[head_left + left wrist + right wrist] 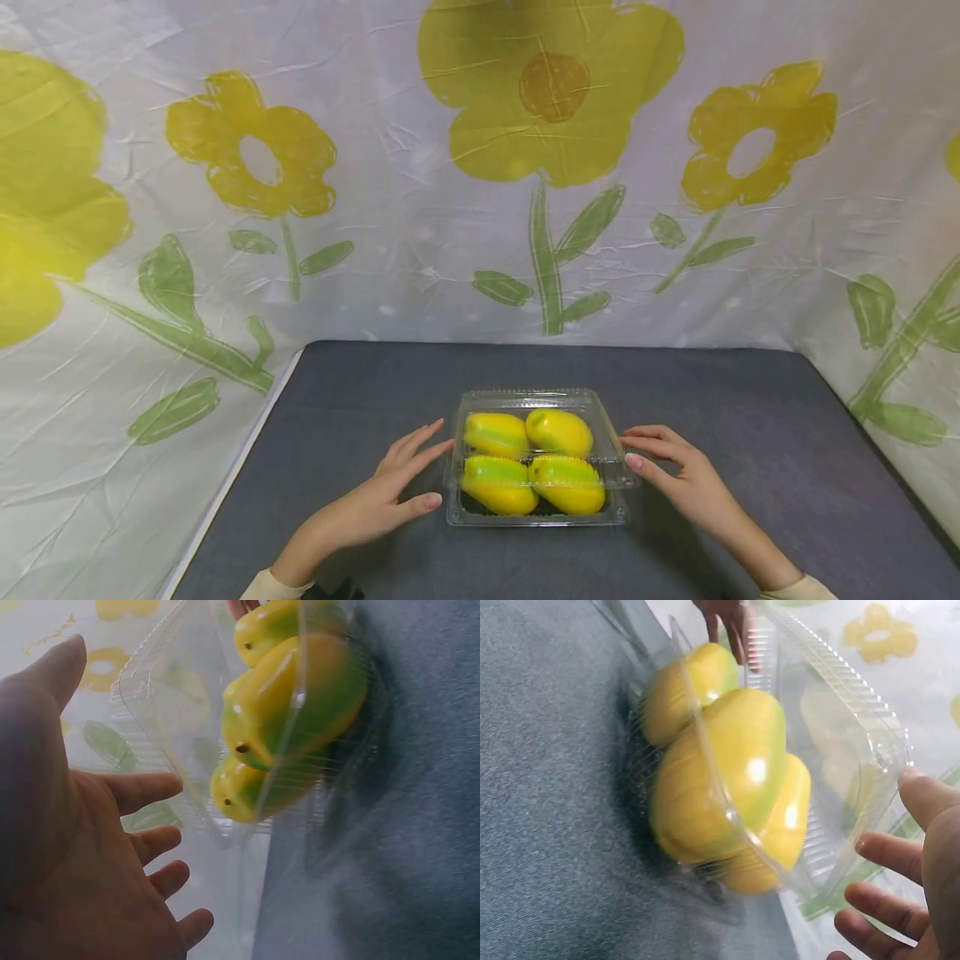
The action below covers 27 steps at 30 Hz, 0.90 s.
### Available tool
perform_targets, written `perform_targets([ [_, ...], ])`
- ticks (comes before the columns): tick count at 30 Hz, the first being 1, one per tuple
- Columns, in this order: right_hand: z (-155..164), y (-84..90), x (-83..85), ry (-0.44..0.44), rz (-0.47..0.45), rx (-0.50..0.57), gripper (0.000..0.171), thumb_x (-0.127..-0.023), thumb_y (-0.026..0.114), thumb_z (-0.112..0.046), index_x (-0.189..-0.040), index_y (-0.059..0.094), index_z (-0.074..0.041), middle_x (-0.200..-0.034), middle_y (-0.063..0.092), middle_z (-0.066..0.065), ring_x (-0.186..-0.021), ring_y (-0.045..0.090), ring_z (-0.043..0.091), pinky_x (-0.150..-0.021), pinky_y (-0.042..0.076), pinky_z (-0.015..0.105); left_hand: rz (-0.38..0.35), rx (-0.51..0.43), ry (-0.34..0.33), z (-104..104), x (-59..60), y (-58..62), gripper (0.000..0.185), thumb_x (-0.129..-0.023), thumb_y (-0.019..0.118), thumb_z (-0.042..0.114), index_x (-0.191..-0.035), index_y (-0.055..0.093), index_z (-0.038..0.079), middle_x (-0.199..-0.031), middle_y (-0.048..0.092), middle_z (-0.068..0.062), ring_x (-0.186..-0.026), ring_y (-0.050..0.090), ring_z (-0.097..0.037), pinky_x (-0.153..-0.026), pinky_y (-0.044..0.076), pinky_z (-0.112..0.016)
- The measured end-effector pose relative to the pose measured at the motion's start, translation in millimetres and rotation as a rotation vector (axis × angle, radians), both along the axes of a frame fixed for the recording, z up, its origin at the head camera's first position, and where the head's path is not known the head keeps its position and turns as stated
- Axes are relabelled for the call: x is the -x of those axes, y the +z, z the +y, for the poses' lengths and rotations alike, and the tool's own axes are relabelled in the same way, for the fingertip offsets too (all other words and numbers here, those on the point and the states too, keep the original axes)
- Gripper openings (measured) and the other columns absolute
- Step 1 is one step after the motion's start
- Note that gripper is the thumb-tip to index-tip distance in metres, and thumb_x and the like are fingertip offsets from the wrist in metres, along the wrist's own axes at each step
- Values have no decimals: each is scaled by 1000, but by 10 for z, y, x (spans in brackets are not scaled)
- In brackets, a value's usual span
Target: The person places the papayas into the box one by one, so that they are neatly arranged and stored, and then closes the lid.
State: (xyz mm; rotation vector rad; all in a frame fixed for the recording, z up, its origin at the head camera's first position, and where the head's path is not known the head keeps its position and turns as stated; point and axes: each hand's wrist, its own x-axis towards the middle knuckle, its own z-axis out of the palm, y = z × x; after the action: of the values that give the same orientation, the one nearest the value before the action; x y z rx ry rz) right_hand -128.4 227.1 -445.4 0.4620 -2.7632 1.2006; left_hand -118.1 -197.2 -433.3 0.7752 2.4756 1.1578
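Note:
Several yellow-green mangoes [561, 432] sit in a clear plastic clamshell box [537, 522]. Its hinged lid [632, 480] is tilted partway over them, the front edge raised above the tray. On the left, my left hand [375, 502] spreads its fingers, with the index fingertip right at the lid's side edge and the thumb apart from it. On the other side, my right hand [693, 479] has its thumb and fingertips at the lid's right edge near the front corner. The right wrist view shows those fingers [892, 855] extended, not curled round the plastic.
The box stands on a dark grey tabletop [375, 375]. A white cloth backdrop [390, 250] with painted yellow flowers rises behind the table and along both sides. A small dark object [341, 590] shows near the left sleeve at the bottom edge.

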Motion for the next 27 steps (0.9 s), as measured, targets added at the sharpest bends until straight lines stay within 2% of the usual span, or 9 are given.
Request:
perform_targets([
  [2,-4,-14,-20,-3,-4,-11,28,-98,63,-31,-125,68,-29,-130,62,-4,-111,51,-7,-87,54,33,-2,-5,6,7,-17,-23,63,-102,55,28,-158,26,28,-169,-3,4,-154,-5,-40,-103,19,-83],
  [6,-3,-46,-50,8,6,-19,31,-97,64,-30,-128,66,-29,-130,62,-4,-111,51,-7,-89,54,33,45,-13,24,27,-43,-84,64,-101,57,27,-157,27,28,-169,-1,3,-153,-3,-41,-103,18,-83],
  [11,1,-102,-72,26,16,-18,34,-97,65,-29,-131,65,-27,-129,61,-5,-110,52,-7,-88,53,30,87,6,69,69,-67,-186,64,-101,56,34,-157,27,30,-169,0,3,-153,-1,-40,-102,18,-84],
  [19,-2,-165,-113,69,6,-21,42,-96,65,-28,-137,59,-29,-129,60,-6,-111,59,10,-87,53,29,56,25,140,145,-110,-316,64,-102,52,43,-158,23,32,-168,2,5,-153,2,-35,-105,16,-83],
  [27,17,-230,-130,125,26,-23,51,-93,70,-26,-142,55,-26,-129,60,-4,-107,59,12,-84,52,28,36,-35,196,222,-134,-389,55,-105,46,39,-156,28,30,-167,12,-2,-152,10,-31,-108,17,-78],
])
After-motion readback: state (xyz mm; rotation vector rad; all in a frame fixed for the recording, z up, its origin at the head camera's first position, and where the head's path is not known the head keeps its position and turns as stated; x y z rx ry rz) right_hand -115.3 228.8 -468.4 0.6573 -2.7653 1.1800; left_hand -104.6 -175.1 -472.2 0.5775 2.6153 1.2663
